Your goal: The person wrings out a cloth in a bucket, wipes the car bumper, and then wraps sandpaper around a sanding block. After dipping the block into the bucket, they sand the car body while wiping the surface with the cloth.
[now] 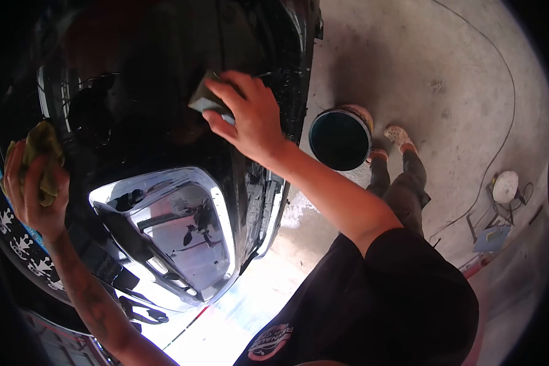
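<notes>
A dark, glossy vehicle panel (146,79) fills the left half of the head view, with a chrome-edged, wet-looking part (210,213) below it. My right hand (250,116) grips a small block (206,94), dark above and light grey below, against the panel. At the far left, my left hand (39,195) has its fingers around a crumpled yellow-green cloth (43,146), beside the panel's edge with blue and white stickers.
A bucket (340,140) of dark liquid stands on the concrete floor (433,73) beside my legs and feet. A cable (511,91) curves across the floor at the right. A small stand (497,204) with a round white top is near the right edge.
</notes>
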